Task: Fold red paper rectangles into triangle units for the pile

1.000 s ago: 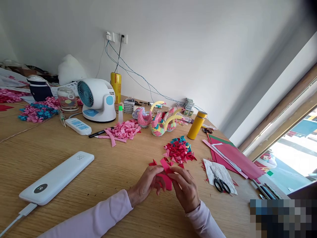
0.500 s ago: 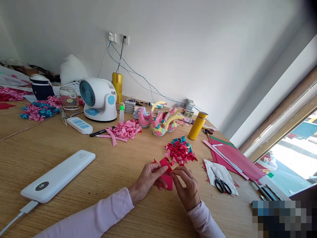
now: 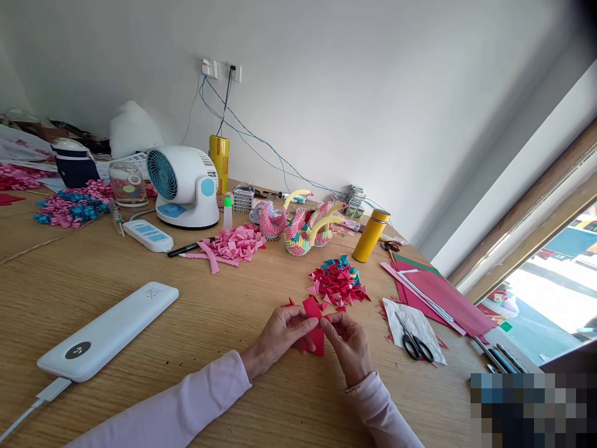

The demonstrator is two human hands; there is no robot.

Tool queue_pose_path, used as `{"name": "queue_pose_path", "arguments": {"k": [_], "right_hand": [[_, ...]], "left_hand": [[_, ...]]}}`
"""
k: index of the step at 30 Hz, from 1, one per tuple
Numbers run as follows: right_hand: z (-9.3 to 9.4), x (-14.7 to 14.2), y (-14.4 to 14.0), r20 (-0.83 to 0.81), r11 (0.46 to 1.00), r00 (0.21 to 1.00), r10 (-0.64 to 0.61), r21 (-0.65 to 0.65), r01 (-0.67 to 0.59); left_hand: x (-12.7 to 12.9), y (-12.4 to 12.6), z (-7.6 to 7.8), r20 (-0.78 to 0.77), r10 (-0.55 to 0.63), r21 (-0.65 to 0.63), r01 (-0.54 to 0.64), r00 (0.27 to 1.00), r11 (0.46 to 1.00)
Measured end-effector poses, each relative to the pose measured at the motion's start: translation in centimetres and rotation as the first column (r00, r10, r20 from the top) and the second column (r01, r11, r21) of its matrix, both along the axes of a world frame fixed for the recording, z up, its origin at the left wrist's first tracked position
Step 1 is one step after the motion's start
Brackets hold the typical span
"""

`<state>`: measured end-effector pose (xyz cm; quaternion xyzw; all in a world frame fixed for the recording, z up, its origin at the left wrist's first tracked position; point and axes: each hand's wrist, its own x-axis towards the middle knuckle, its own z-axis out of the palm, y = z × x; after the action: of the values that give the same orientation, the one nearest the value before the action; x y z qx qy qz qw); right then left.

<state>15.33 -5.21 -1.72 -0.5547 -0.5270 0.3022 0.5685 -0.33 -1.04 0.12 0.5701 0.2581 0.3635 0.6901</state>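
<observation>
Between my two hands is a red paper strip (image 3: pixel 318 341), held just above the table. My left hand (image 3: pixel 282 330) pinches it from the left, thumb on top and fingers beneath. From the right, my right hand (image 3: pixel 351 345) closes thumb and forefinger on the strip's edge, the two thumbs nearly meeting. Just beyond lies a heap of folded paper triangles (image 3: pixel 336 283) in red, pink and teal. A few loose red pieces peek out behind my left fingers.
Scissors (image 3: pixel 415 345) rest on a white tissue (image 3: pixel 394 314) at right, before coloured paper sheets (image 3: pixel 448 292). A yellow flask (image 3: pixel 372 236), paper swans (image 3: pixel 298 233) and pink folded pieces (image 3: pixel 237 242) stand farther back. Left are a fan (image 3: pixel 186 186) and a white power bank (image 3: pixel 112 330).
My right hand has moved slightly left, and its thumb and forefinger now press at the strip's edge near my left thumb. The view has shifted a little.
</observation>
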Motion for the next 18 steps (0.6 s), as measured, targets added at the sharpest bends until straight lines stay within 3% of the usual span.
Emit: {"name": "queue_pose_path", "arguments": {"k": [13,18], "right_hand": [[0.4,-1.3,-0.3,-0.25,0.999,0.967,0.042,-0.002,-0.044],[0.7,-1.5,-0.5,-0.261,0.997,0.963,0.069,-0.023,-0.078]], "left_hand": [[-0.2,-0.2,0.4,0.071,0.052,-0.057,-0.048,0.996,0.997],[-0.1,0.0,0.3,0.083,0.087,-0.093,-0.079,0.993,0.993]]}}
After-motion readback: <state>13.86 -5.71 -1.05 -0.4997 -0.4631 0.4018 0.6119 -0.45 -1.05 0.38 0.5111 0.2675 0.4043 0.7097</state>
